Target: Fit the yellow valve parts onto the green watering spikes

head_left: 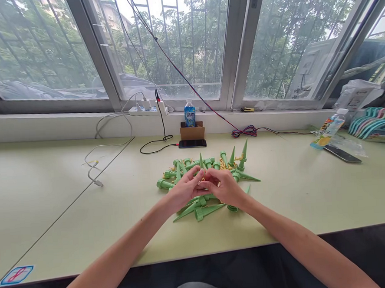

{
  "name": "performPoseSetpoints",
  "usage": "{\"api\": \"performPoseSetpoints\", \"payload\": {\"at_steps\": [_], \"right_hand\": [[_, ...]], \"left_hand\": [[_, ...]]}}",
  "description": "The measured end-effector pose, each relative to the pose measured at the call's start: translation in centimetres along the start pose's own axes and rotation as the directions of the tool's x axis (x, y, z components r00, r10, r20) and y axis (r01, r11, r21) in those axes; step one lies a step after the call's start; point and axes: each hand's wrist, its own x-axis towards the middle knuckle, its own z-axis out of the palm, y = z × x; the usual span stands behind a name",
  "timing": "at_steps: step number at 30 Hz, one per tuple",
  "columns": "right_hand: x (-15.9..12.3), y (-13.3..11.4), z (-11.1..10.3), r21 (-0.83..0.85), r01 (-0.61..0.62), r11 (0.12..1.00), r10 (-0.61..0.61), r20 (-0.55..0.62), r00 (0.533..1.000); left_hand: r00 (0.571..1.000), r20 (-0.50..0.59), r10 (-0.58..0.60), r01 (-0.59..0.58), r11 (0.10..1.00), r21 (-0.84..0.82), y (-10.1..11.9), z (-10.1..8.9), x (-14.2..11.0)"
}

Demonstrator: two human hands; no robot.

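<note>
My left hand (187, 188) and my right hand (224, 186) meet over a pile of green plastic plant watering spikes (211, 210). My left hand is closed around a green watering spike (201, 161) whose pointed tip stands up above the fingers; its lower part is hidden. The right fingers are pinched against the same spot, where a small orange-yellow piece (203, 179) shows between the hands. Several more spikes lie around, some pointing up, others flat, and small yellow pieces (225, 164) lie among them behind my right hand.
A phone (192, 143) on a cable lies behind the pile, before a small carton (192, 131) with a blue bottle (190, 113). To the right are a tilted drink bottle (329, 129), another phone (342, 154) and coloured hangers (374, 124). A white cable (95, 178) lies left.
</note>
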Motion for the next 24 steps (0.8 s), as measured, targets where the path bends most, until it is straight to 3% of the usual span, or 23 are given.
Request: {"api": "performPoseSetpoints", "payload": {"at_steps": [15,24], "right_hand": [[-0.13,-0.04,-0.01,0.017,0.000,1.000,0.000,0.035,0.999],[-0.08,-0.19,0.03,-0.004,-0.010,1.000,0.010,0.025,1.000]], "left_hand": [[0.981,-0.151,-0.119,0.098,0.985,-0.140,0.43,0.78,-0.42],[0.978,-0.165,-0.131,0.102,0.980,-0.169,0.47,0.83,-0.49]]}}
